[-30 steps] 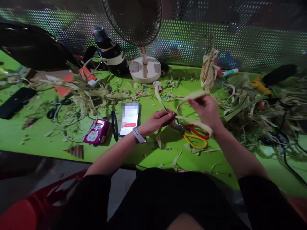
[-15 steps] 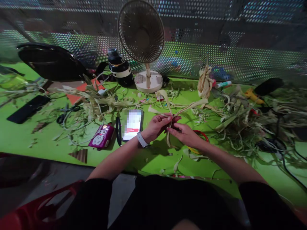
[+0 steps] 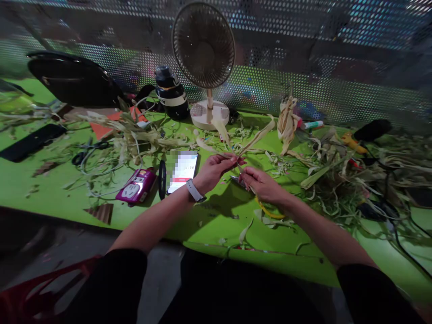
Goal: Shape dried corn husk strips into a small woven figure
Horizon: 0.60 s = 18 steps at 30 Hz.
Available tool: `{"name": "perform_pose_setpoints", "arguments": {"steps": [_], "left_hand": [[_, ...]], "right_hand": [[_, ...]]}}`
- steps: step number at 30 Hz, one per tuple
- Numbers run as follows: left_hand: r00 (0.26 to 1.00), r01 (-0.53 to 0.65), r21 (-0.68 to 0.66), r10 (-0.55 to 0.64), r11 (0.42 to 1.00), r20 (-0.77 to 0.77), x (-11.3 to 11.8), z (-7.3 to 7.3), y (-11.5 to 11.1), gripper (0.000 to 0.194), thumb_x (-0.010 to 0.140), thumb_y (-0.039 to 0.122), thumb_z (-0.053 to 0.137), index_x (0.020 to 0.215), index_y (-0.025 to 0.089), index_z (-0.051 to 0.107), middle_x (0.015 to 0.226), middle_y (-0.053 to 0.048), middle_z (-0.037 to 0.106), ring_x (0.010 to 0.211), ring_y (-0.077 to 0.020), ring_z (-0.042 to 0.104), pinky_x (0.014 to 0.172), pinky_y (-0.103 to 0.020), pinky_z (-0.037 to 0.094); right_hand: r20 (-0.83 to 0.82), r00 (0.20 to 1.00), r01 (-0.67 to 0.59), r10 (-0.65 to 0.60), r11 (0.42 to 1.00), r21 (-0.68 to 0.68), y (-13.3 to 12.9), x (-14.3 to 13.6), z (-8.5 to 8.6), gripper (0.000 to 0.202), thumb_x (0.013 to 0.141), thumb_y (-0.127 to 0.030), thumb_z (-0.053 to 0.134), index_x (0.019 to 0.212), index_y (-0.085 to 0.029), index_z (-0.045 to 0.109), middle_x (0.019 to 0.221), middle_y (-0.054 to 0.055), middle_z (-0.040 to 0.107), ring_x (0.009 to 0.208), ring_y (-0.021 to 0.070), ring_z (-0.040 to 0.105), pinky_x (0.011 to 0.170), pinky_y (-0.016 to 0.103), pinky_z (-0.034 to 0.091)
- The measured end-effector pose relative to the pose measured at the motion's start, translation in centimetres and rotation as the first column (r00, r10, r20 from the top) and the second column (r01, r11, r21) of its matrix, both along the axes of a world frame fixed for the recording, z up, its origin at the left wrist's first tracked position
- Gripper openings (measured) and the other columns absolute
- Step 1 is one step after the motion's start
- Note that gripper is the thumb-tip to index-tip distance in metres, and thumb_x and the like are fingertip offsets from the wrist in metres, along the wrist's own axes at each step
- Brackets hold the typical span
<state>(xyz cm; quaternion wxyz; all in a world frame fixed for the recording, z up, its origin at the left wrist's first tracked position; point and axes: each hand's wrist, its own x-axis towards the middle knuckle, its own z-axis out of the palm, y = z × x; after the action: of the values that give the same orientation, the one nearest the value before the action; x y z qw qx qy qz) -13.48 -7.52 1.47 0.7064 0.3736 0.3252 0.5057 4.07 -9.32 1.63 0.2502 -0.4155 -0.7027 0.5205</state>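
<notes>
My left hand [image 3: 216, 171], with a pale watch at the wrist, is closed on a bundle of pale husk strips [image 3: 258, 137], which fan up and outward from its fingertips. Just to the right, my right hand [image 3: 261, 182] is closed near the lower end of the husk, with its fingers pinched together. A small grey, shiny thing [image 3: 238, 181] shows beside the right fingers; its shape is too blurred to name. Below the right wrist lies a yellow ring-shaped thing [image 3: 270, 213]. A lit phone [image 3: 184, 173] rests left of my left hand.
Behind stand a fan [image 3: 209, 114], a black bottle [image 3: 173, 101] and a husk figure [image 3: 286, 119]. Husk piles [image 3: 334, 175] spread at right and left. A purple box [image 3: 137, 186], a black-handled tool [image 3: 79, 157] and cables lie at left.
The hands have drawn slightly apart, with my right hand lower against the husk. The grey, shiny thing now shows by the right fingers. The view has shifted a little.
</notes>
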Motion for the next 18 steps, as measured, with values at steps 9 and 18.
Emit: {"name": "perform_pose_setpoints", "arguments": {"steps": [9, 18], "left_hand": [[0.992, 0.123, -0.072, -0.120, 0.990, 0.039, -0.35, 0.17, 0.23, 0.016, 0.075, 0.026, 0.071, 0.087, 0.015, 0.069, 0.092, -0.009, 0.076, 0.095, -0.0193, 0.070, 0.097, -0.037, 0.048], [0.983, 0.111, 0.187, -0.080, 0.976, -0.164, -0.24, -0.67, 0.54, 0.028, 0.074, 0.034, 0.074, 0.094, 0.017, 0.065, 0.092, -0.004, 0.074, 0.091, -0.0152, 0.068, 0.093, -0.033, 0.049]], "right_hand": [[-0.070, 0.997, 0.013, -0.026, 0.984, -0.180, 0.13, 0.28, 0.74, 0.033, 0.087, -0.051, 0.052, 0.077, -0.020, 0.048, 0.064, -0.004, 0.047, 0.055, 0.0095, 0.041, 0.054, 0.024, 0.033], [-0.053, 0.998, 0.034, -0.042, 0.989, -0.146, 0.23, 0.40, 0.81, 0.026, 0.088, -0.045, 0.052, 0.080, -0.020, 0.050, 0.067, -0.004, 0.050, 0.057, 0.0101, 0.044, 0.054, 0.024, 0.034]]}}
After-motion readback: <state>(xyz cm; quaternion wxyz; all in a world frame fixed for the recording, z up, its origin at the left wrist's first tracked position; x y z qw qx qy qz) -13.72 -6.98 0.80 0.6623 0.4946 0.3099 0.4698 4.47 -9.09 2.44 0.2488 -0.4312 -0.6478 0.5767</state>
